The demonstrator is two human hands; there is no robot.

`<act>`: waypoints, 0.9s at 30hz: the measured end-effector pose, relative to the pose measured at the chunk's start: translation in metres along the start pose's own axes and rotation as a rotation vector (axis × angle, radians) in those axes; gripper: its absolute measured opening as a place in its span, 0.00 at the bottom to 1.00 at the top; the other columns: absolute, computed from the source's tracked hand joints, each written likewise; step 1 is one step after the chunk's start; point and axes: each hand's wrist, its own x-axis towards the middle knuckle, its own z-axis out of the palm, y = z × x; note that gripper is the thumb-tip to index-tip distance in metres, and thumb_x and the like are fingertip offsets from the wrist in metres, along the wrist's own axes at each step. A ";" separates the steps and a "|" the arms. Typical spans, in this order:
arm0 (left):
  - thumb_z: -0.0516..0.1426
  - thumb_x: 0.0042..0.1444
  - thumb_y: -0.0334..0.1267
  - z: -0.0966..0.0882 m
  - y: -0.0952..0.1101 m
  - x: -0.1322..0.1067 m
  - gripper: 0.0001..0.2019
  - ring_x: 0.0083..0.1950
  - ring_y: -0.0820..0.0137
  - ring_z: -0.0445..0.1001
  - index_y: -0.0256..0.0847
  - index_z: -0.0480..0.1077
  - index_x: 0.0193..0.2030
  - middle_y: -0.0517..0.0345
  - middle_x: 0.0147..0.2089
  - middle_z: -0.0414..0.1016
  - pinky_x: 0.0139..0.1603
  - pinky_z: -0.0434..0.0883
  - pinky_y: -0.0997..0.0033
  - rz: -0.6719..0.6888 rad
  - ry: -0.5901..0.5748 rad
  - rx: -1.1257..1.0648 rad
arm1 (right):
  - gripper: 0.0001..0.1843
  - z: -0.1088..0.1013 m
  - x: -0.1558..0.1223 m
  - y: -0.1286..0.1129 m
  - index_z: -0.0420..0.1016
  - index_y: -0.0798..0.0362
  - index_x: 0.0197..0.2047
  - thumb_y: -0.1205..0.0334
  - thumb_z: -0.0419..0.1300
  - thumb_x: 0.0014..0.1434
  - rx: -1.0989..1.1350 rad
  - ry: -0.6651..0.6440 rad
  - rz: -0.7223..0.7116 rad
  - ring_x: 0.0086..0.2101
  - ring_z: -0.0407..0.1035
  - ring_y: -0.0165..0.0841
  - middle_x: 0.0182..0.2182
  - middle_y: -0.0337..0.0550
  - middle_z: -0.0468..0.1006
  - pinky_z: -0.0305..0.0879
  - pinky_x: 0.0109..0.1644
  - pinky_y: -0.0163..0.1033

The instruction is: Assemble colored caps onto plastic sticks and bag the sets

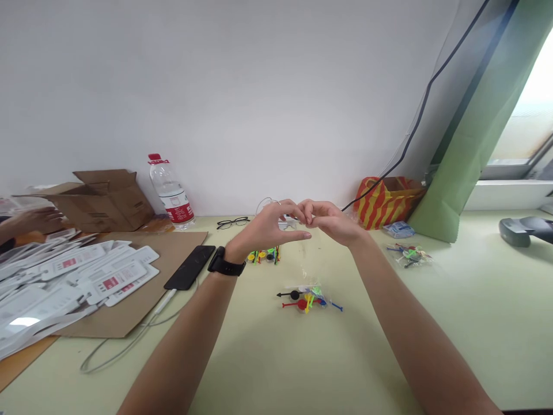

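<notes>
Both my hands are raised above the pale green table (268,369), fingertips meeting. My left hand (270,226), with a black watch on its wrist, and my right hand (332,222) pinch a small clear plastic bag (305,253) that hangs down between them; it is hard to make out. Below the hands lies a pile of small coloured plastic pieces (307,298) in red, yellow, green, blue and black. A second row of coloured pieces (263,255) sits just behind my left wrist.
A black phone (190,267) with a cable lies on brown cardboard beside many white packets (64,276). At the wall stand a cardboard box (103,199), a water bottle (170,193), glasses (232,222) and a striped bag (386,200). A filled clear bag (408,254) lies right.
</notes>
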 end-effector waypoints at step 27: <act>0.60 0.62 0.46 -0.006 -0.004 -0.001 0.12 0.37 0.67 0.76 0.40 0.77 0.34 0.56 0.35 0.81 0.42 0.71 0.66 -0.106 0.013 -0.060 | 0.26 0.003 0.001 0.010 0.73 0.45 0.54 0.35 0.57 0.64 0.324 -0.020 0.179 0.53 0.70 0.41 0.52 0.45 0.76 0.67 0.58 0.50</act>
